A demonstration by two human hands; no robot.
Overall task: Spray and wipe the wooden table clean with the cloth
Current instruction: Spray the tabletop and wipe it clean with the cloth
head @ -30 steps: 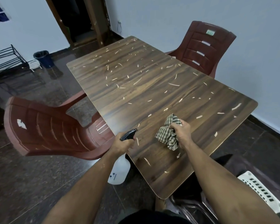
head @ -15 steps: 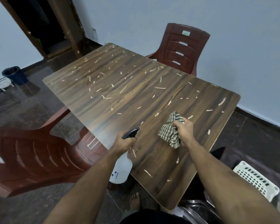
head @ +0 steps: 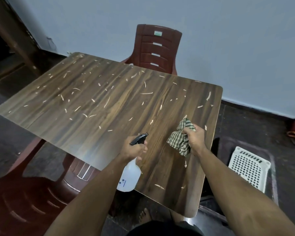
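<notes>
Over the near end of the table (head: 95, 103), both hands are up w/ their tools. Left hand (head: 134, 148) is wrapped round the neck of a spray bottle (head: 130, 178); fingers curl at the trigger under the black nozzle (head: 139, 138), which points toward the table's far side. Bottle body is white/translucent, hangs below the hand at the table's near-left edge, w/ blue marks on it, too small to read. Right hand (head: 194, 138) grips a bunched green-checked cloth (head: 180, 137), fingers closed into the fabric. Cloth sits low over the table's near-right part; looks like it touches the wood, but can't say for sure.

Table top is dark wood grain, scattered all over w/ pale shavings (head: 146, 93), thickest toward the far half.

Beyond the table's far edge: a maroon plastic chair (head: 157, 48) against the blue-grey wall. Another maroon chair (head: 29, 201) at the table's near-left side, partly under it. Right of the table, on the dark floor: a white perforated basket (head: 249, 169). A bare foot (head: 144, 217) shows under the table's near edge.
</notes>
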